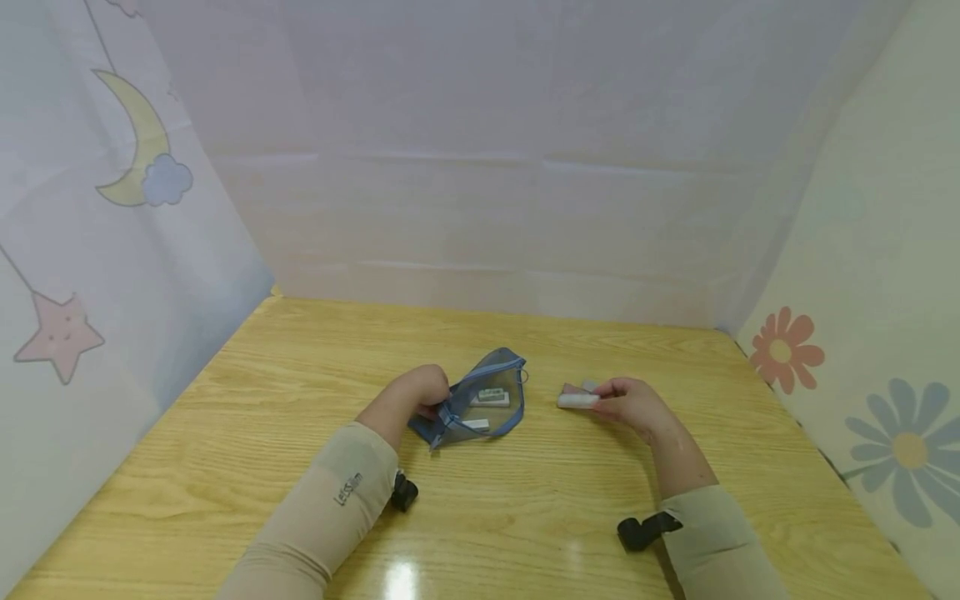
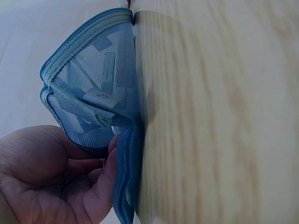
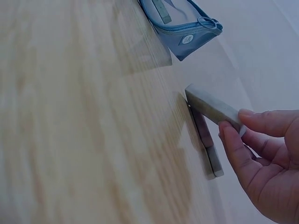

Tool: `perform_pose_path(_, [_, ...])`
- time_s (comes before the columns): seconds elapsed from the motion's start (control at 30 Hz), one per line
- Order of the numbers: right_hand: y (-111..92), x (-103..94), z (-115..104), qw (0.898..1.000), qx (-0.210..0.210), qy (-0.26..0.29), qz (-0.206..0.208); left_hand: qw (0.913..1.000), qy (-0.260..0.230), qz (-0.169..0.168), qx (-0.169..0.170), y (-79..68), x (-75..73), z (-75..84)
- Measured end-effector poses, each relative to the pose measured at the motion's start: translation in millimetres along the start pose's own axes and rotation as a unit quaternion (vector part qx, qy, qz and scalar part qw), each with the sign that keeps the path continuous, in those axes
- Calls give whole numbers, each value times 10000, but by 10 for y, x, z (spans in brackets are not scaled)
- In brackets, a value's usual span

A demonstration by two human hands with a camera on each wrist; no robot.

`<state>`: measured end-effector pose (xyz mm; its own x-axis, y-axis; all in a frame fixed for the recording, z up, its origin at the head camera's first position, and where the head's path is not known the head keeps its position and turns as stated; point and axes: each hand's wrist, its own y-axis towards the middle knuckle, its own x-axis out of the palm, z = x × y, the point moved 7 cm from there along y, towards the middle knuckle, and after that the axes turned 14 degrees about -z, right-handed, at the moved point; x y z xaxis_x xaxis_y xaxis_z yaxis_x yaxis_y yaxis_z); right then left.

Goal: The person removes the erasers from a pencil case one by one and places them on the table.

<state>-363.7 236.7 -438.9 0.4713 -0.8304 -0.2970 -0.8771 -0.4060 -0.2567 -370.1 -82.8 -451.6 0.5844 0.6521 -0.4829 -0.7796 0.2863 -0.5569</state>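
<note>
A blue mesh zip pouch (image 1: 506, 430) lies on the table with its mouth spread. My left hand (image 1: 422, 390) grips the pouch's near left side, its fingers at the zip edge in the left wrist view. Through the mouth show a couple of pale blocks (image 1: 492, 399). To the right, my right hand (image 1: 630, 406) pinches one end of a whitish bar-shaped block (image 3: 212, 106) between thumb and fingers, tilted close over the tabletop. Under and beside it lie a brownish block (image 3: 202, 128) and a grey one (image 3: 215, 161), end to end.
The wooden table (image 1: 510, 517) has a pale fabric wall (image 1: 487, 208) behind it and printed side walls. A small ring (image 3: 207, 22) hangs at the pouch's zip end. Black wrist cameras (image 1: 637, 533) are strapped on both sleeves.
</note>
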Motion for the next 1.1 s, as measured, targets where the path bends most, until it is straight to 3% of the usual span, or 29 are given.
perform_pose_path(0.47, [28, -19, 116, 9995, 310, -69, 4, 10000, -20, 37, 3, 31, 11, -23])
perform_pose_path(1.1, [24, -63, 169, 9983, 324, -476, 0, 10000, -55, 36, 18, -8, 10, 5])
